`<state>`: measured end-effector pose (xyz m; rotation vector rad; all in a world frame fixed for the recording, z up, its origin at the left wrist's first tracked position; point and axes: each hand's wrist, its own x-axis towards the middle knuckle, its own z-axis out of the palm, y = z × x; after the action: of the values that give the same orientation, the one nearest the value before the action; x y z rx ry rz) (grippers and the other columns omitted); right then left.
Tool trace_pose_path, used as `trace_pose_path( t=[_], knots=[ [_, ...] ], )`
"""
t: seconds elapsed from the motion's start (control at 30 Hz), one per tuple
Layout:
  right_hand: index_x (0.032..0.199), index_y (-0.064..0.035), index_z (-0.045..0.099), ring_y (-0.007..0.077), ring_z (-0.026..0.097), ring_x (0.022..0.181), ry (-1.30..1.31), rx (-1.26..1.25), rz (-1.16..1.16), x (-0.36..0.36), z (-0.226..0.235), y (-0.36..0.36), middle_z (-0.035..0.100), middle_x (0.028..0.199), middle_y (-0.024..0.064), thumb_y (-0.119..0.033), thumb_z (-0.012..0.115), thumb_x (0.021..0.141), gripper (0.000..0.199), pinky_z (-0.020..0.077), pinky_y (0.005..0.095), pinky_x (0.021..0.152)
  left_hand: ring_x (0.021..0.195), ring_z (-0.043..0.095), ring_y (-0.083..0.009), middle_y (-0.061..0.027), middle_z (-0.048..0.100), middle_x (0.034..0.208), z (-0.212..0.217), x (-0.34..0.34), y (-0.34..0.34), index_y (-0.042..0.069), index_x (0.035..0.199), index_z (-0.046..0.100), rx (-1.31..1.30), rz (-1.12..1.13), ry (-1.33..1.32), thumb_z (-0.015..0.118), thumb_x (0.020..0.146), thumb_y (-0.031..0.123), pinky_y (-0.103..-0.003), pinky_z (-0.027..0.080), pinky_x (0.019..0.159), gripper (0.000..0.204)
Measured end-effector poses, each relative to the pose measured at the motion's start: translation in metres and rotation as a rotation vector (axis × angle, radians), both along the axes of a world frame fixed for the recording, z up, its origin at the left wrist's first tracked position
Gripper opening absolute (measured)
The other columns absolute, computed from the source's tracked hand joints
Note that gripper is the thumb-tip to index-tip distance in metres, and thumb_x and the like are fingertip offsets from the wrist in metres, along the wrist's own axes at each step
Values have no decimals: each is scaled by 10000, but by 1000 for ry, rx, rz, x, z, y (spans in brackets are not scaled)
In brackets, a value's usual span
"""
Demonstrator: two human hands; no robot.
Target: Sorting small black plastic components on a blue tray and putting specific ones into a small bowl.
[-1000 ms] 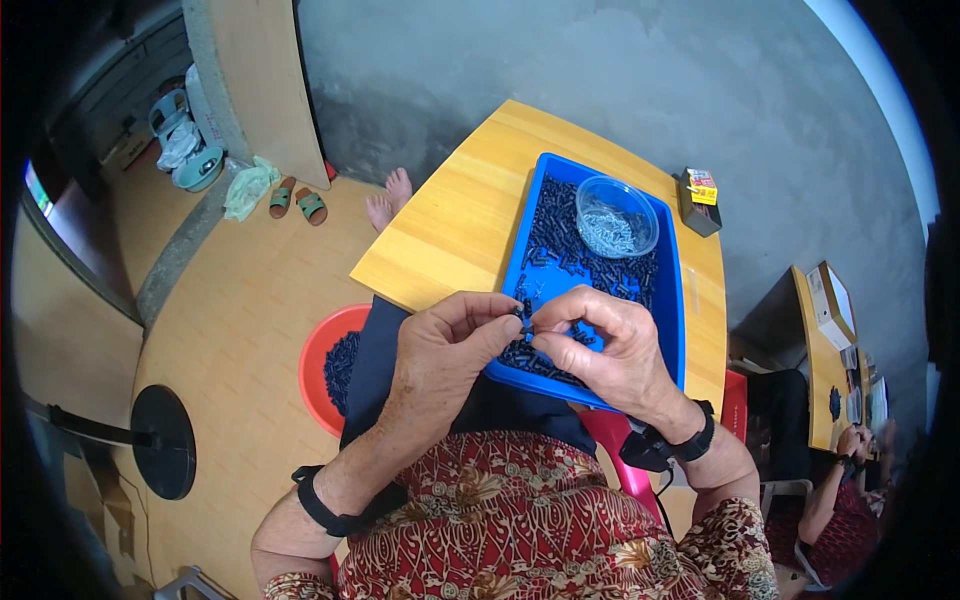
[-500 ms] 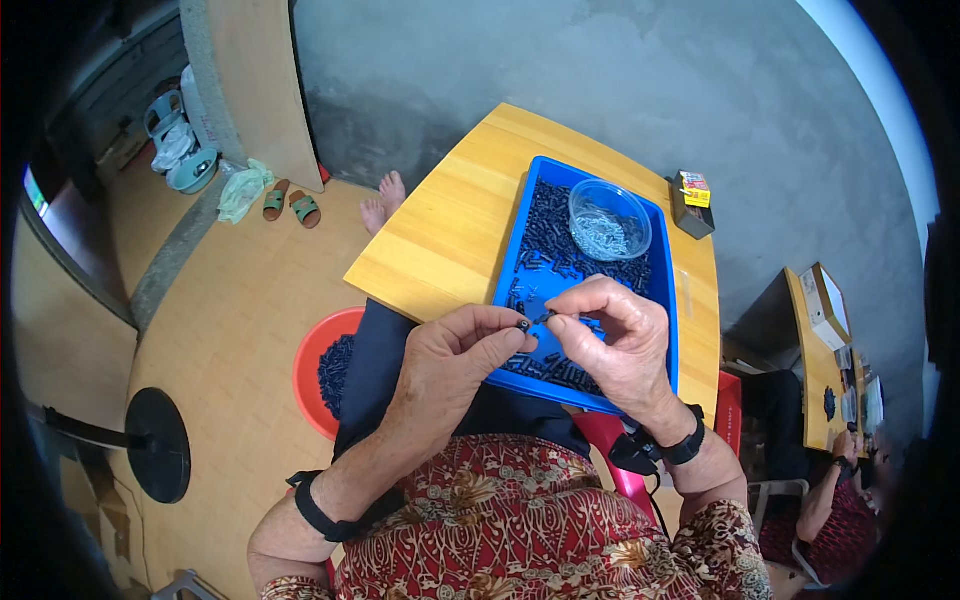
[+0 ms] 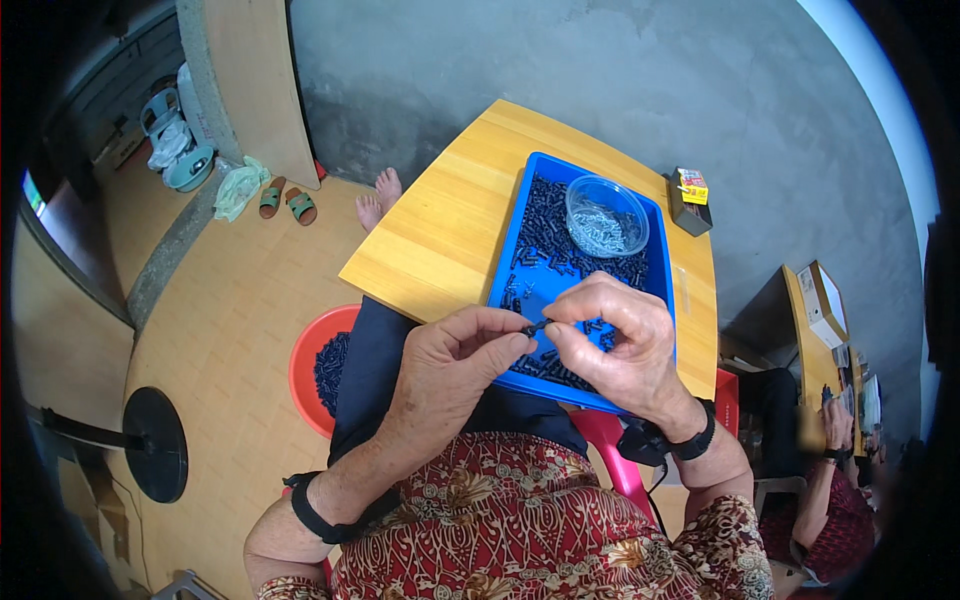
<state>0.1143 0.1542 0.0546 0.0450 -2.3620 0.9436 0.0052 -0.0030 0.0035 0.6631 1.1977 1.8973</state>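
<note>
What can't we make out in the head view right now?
- Dark item at the fingertips of the left hand and right hand: too small and partly covered; one piece or two, unclear.
- Metal pieces in the clear bowl: too small for individual shapes.
- Orange-red basin: right side hidden by the dark trouser leg.
- Co-worker's hands: blurred, grip unclear.
</note>
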Motion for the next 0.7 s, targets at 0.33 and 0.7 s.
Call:
trace_pose_path(
  t=[0.33, 0.7],
  knots=[
    [788, -18, 644, 243, 650, 673, 38, 252, 39, -2, 7, -1, 678, 755, 89, 37, 726, 704, 129, 496, 333, 615, 809, 611, -52, -24, 697, 862, -6, 2, 2, -20, 1029, 694, -78, 80, 214, 698, 898, 110, -221, 492, 710, 184],
    [789, -11, 632, 248, 632, 637, 187, 284, -43, -4, -13, -10, 651, 726, 102, 55, 728, 706, 143, 493, 337, 567, 806, 615, -53, -31, 697, 863, -4, 1, 1, -32, 1021, 683, -71, 79, 191, 670, 907, 93, -218, 496, 714, 169]
  ],
)
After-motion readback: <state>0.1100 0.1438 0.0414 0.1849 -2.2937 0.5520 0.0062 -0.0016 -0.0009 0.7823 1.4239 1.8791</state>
